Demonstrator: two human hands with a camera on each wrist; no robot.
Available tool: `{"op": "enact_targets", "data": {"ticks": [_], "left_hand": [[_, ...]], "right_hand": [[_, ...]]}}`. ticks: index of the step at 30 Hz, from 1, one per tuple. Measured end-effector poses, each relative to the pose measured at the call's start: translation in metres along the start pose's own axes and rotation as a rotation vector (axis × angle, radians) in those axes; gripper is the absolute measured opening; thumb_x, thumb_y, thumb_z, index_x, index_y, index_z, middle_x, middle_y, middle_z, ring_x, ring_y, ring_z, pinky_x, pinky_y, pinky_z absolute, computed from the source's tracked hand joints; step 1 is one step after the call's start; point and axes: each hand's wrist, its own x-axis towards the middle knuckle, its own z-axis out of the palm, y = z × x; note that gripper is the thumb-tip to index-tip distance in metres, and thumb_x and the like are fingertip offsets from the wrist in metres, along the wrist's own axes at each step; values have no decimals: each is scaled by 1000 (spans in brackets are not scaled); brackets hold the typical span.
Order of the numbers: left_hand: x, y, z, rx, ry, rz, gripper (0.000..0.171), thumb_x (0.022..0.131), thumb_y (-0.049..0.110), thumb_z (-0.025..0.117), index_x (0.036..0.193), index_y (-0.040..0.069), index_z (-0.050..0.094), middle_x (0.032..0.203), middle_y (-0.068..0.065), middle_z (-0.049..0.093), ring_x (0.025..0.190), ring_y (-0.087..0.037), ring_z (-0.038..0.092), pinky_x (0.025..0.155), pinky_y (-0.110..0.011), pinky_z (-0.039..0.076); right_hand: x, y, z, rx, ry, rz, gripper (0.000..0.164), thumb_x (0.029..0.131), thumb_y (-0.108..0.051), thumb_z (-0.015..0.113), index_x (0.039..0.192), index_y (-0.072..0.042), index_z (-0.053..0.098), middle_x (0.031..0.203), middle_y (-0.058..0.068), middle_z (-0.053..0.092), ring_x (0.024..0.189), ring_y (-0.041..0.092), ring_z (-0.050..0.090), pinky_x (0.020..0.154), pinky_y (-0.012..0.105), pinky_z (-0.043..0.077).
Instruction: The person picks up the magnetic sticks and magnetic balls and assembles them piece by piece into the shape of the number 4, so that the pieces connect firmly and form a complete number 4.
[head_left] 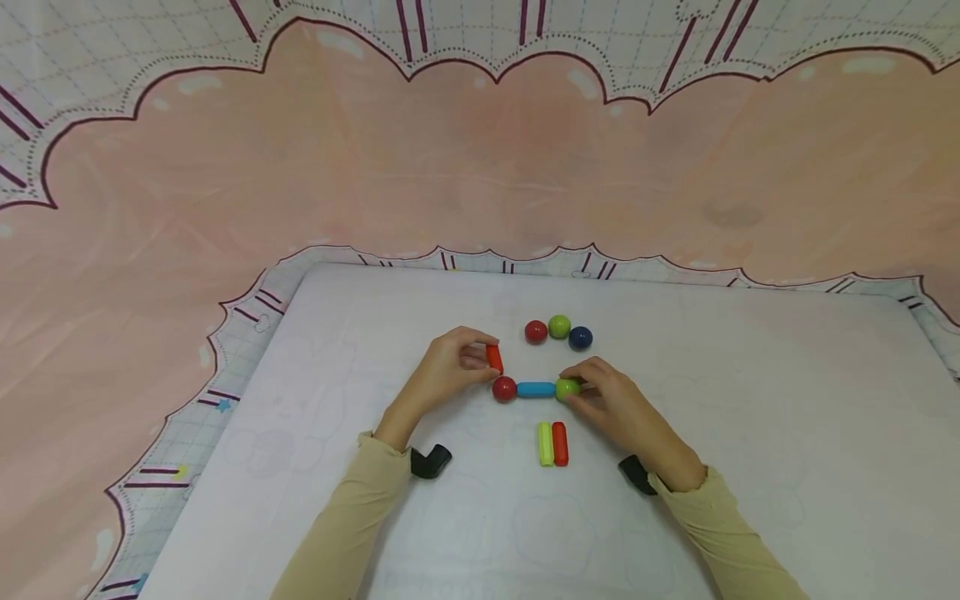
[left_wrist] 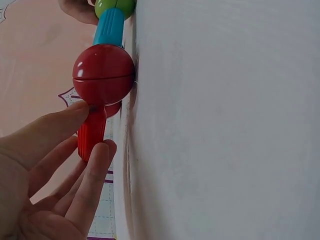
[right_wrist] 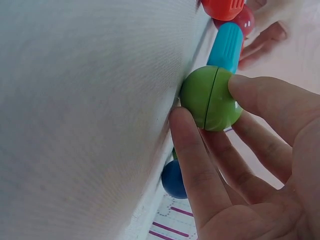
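Left hand (head_left: 448,367) pinches red rod (head_left: 494,359), right hand (head_left: 617,406) green ball (head_left: 566,388), well inside table edges (head_left: 675,287).

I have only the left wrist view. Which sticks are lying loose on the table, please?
Observer: A yellow-green stick and a loose red stick, side by side.
Operator: Thank you. Are some balls also lying apart?
Observer: Yes, three together, beyond the blue stick: a loose red ball, a loose green ball and a dark blue ball.
Operator: The top edge of my picture cuts something. What is held there, and how?
Observer: The right hand pinches another green ball between its thumb and fingers.
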Motion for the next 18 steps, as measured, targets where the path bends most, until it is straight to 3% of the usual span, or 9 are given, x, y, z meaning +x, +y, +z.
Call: {"op": "enact_targets", "data": {"ticks": [18], "left_hand": [[5,-3,0,-53,-61,45,38,83,1,77,119,-1,67,120,-17,64,104,-30,68,90,-30,57]], "right_hand": [[1,0,1,-1,2,6,28,88,-2,74,115,-2,65,108,8,63,96,21,68,86,35,58]]}}
